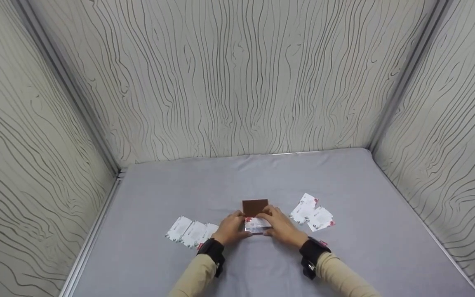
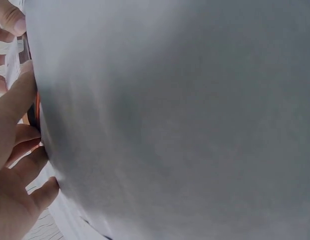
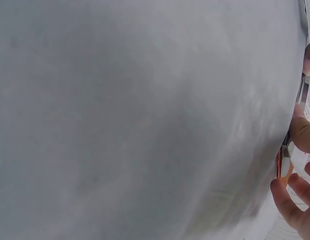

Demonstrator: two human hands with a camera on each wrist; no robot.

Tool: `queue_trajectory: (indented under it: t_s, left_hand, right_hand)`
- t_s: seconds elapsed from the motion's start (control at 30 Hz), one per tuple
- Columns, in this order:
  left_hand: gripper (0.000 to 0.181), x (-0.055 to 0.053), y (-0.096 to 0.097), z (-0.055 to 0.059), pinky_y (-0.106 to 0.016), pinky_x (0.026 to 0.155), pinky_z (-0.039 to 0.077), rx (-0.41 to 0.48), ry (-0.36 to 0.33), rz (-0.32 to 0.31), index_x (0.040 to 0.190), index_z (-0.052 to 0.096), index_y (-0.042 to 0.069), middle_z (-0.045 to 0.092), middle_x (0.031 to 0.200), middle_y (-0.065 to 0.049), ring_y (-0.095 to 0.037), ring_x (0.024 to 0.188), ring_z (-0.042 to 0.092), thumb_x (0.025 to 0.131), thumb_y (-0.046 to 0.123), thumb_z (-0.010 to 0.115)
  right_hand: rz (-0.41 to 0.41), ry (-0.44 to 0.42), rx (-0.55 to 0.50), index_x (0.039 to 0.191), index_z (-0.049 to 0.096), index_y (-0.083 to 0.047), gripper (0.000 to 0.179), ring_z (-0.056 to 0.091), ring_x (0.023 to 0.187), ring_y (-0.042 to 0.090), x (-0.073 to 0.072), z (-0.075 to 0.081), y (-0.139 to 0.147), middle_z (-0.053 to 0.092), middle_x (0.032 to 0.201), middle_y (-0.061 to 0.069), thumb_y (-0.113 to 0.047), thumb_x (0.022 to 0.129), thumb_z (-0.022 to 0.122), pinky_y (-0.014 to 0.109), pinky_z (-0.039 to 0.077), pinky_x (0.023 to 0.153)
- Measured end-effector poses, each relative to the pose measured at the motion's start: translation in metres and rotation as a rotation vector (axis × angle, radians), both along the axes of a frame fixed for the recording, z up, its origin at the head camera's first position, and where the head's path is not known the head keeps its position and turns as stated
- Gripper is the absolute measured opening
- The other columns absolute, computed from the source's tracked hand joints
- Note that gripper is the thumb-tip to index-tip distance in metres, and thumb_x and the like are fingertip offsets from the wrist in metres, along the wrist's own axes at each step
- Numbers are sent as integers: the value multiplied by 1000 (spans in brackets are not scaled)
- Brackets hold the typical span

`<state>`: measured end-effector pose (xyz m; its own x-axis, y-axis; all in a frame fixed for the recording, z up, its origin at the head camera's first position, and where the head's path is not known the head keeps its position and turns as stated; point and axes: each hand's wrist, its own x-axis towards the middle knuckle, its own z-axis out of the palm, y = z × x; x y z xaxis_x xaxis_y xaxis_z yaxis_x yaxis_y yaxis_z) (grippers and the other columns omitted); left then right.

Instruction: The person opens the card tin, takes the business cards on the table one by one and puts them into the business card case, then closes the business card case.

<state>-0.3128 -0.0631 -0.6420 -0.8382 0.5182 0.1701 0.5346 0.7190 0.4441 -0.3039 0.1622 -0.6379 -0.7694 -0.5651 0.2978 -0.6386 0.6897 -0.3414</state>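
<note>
A small card case (image 1: 255,207) lies on the table with its brown lid tipped back, away from the person. In its near half sits a white card (image 1: 258,225) with red flowers at one corner. The left hand (image 1: 230,229) grips the case's left side, thumb at the near edge. From the right, the right hand (image 1: 283,228) holds the case with its thumb near the front corner and fingers by the card's far edge. Both wrist views catch only a sliver of the case's edge, between the left thumb (image 2: 22,92) and fingers, and beside the right thumb (image 3: 302,134).
Several overlapping white cards (image 1: 195,233) lie left of the left hand, partly behind it. More white cards (image 1: 303,208) with red flower corners lie to the right. Grey cloth (image 1: 204,181) covers the table, and patterned panels (image 1: 237,82) enclose it.
</note>
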Motion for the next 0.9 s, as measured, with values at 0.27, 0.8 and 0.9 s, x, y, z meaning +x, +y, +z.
queue_trajectory:
  t_s: [0.27,0.8,0.9]
  left_hand:
    - [45,2,0,1,-38,92,50,0,-5,9,112,68,-3,61,113,-9,-27,105,61,82,27,82]
    - [47,2,-2,-2,-39,87,52,13,84,-33,110,65,-7,60,109,-12,-29,100,63,81,26,83]
    - [49,1,-3,-2,-39,88,52,13,86,-30,111,64,-7,60,109,-12,-29,100,63,81,27,83]
  right_hand:
    - [-11,-10,40,126,64,-6,49,49,103,29,1,0,-1,51,113,9,-13,80,80,43,45,84]
    - [11,6,126,128,65,-5,45,47,103,30,4,-3,1,53,117,14,-17,86,75,46,44,81]
    - [13,2,110,121,69,-7,37,48,104,31,4,-2,2,54,117,14,-18,86,75,47,44,81]
